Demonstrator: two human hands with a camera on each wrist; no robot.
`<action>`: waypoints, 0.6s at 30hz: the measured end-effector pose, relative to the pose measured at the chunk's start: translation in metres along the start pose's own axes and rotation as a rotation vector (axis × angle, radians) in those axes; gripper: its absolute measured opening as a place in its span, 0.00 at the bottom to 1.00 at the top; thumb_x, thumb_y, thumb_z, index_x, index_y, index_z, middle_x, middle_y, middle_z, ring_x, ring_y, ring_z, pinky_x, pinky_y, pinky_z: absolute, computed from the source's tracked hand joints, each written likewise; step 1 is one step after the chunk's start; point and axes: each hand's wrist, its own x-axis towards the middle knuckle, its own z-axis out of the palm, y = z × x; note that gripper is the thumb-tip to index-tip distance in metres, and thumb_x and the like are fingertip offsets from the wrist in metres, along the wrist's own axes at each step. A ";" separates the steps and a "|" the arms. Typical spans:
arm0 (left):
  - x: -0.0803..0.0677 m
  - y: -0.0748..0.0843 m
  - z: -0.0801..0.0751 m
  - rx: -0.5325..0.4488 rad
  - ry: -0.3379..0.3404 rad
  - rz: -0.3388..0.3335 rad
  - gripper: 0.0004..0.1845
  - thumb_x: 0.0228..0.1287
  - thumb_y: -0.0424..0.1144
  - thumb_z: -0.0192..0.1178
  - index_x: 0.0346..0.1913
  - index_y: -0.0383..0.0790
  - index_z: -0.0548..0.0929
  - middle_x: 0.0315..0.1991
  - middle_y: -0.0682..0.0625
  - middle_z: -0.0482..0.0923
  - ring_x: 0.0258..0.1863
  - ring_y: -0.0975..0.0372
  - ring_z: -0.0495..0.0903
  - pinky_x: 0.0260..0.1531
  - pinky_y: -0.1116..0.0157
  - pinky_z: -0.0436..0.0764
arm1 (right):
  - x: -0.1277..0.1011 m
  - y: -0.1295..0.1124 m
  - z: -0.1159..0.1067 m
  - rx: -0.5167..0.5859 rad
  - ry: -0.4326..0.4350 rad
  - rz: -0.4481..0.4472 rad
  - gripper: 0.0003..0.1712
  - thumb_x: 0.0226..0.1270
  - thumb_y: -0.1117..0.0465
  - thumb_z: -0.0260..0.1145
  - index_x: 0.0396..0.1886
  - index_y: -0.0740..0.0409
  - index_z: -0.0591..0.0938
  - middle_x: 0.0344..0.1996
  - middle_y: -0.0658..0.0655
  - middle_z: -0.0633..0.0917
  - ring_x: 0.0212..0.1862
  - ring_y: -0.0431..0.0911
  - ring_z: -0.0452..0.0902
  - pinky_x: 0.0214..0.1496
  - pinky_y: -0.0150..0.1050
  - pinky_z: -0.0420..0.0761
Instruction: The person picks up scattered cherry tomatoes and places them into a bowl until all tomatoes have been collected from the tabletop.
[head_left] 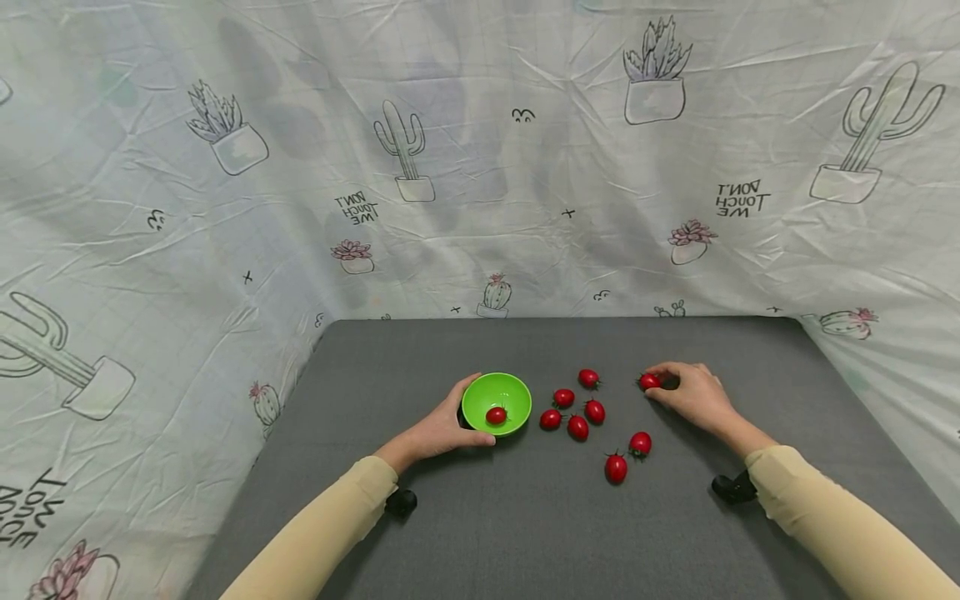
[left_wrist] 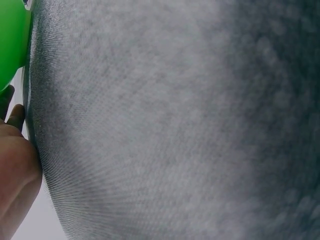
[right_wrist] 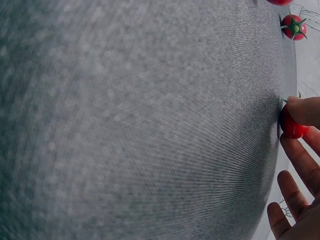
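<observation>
My left hand (head_left: pixel 444 427) holds a small bright green bowl (head_left: pixel 491 389) from its left side, thumb at the near edge and fingers around the far side. Inside the bowl lies one red cherry tomato (head_left: pixel 496 415). At the far right, my right hand (head_left: pixel 696 395) pinches another cherry tomato (head_left: pixel 648 381) between thumb and fingers, low over the table. In the right wrist view that pinched tomato (right_wrist: pixel 292 125) shows a bit of green stem by the thumb. The left wrist view catches just the bowl's green side (left_wrist: pixel 11 40) and part of the hand.
Between the hands, several cherry tomatoes (head_left: pixel 577 427) lie grouped on the grey table (head_left: pixel 480 533). Two more, one of them a tomato (head_left: pixel 616 468) nearer me, sit to the right. A white cactus-print cloth (head_left: pixel 465 167) hangs behind the table and along its sides.
</observation>
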 end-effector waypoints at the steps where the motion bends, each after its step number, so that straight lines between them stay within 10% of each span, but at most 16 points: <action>1: 0.002 -0.005 0.001 0.004 0.005 0.000 0.63 0.57 0.44 0.78 0.84 0.44 0.42 0.79 0.43 0.52 0.76 0.50 0.56 0.72 0.44 0.55 | 0.000 0.000 0.000 -0.001 0.000 0.000 0.21 0.68 0.56 0.73 0.56 0.61 0.85 0.50 0.64 0.86 0.54 0.62 0.72 0.54 0.64 0.64; 18: 0.002 -0.011 0.002 0.023 0.027 0.004 0.62 0.55 0.55 0.78 0.83 0.54 0.46 0.79 0.49 0.54 0.75 0.56 0.58 0.72 0.46 0.57 | -0.001 -0.003 -0.005 0.023 0.005 0.004 0.21 0.70 0.56 0.72 0.58 0.63 0.84 0.53 0.68 0.85 0.56 0.65 0.69 0.56 0.66 0.63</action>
